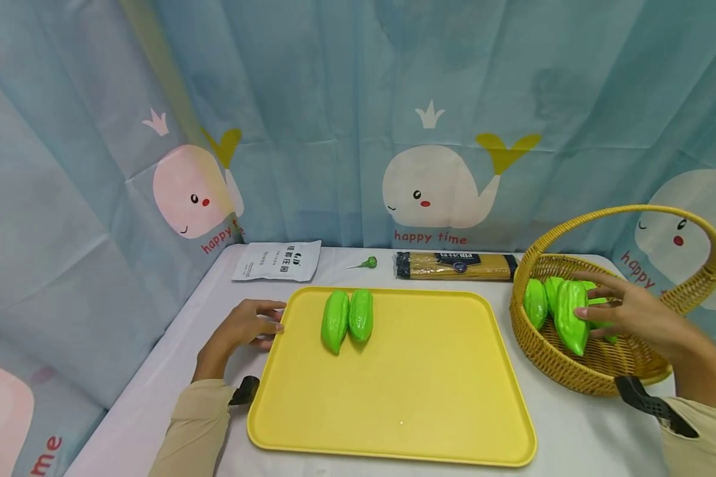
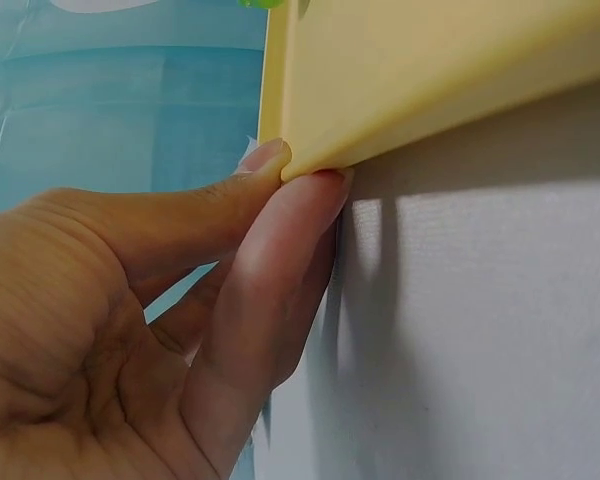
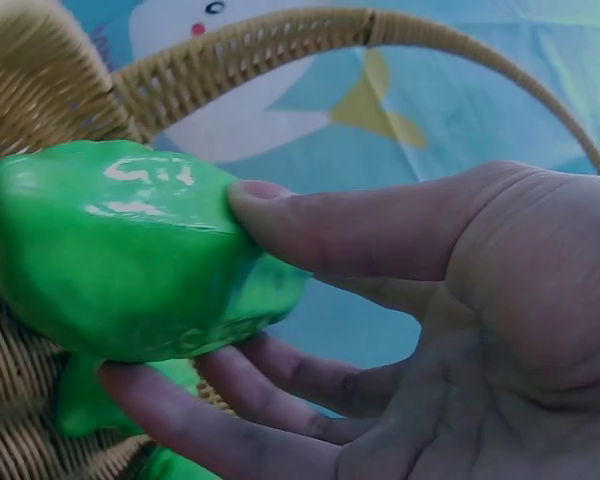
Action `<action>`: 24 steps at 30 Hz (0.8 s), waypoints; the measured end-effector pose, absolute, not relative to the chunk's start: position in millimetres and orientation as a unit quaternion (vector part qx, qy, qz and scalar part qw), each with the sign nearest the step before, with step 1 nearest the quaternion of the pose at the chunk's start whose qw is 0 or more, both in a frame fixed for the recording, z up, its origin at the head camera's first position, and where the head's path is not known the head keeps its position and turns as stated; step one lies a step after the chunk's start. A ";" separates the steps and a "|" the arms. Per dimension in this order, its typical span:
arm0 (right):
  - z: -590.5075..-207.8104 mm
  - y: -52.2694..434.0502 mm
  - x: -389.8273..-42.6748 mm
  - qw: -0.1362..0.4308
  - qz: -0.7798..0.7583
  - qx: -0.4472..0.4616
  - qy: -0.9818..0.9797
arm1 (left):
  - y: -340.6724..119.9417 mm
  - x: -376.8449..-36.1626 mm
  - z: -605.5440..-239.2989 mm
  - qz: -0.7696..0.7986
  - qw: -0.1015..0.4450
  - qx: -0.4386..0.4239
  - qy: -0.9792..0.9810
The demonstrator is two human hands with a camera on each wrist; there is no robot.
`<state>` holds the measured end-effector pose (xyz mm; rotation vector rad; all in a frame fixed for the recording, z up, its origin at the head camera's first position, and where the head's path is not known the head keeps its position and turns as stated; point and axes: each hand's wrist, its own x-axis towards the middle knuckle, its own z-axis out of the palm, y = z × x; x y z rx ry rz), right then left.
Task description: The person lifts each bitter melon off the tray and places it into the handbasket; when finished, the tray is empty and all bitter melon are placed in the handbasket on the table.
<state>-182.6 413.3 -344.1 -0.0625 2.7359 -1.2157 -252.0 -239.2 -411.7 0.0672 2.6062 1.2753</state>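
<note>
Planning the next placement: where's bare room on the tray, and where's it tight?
The yellow tray is bare across its near half and right side, right of the two green gourds. Bare cloth lies between tray and wicker basket. The basket is crowded with gourds and the right hand.

My white table (image 1: pixel 573 437) carries a yellow tray (image 1: pixel 394 397) touching my left hand (image 1: pixel 244 326), a wicker basket (image 1: pixel 573 371) around my right hand (image 1: pixel 632 311), plus a white pouch (image 1: pixel 278 260), lollipop (image 1: pixel 366 263) and spaghetti pack (image 1: pixel 456 265) beyond both hands.

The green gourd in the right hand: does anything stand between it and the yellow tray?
Only the basket wall stands between the green gourd, held by the right hand, and the yellow tray, which is bare on that side.
</note>
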 end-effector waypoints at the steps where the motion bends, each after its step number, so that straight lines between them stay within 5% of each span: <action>1: -345.7 413.5 -183.2 0.079 -0.407 -0.023 0.910 | -239.4 -252.2 -411.8 0.432 0.118 0.024 0.894; 24: -357.2 415.3 -185.2 0.166 -0.444 -0.028 0.880 | -240.9 -253.5 -411.3 0.408 0.113 0.035 0.905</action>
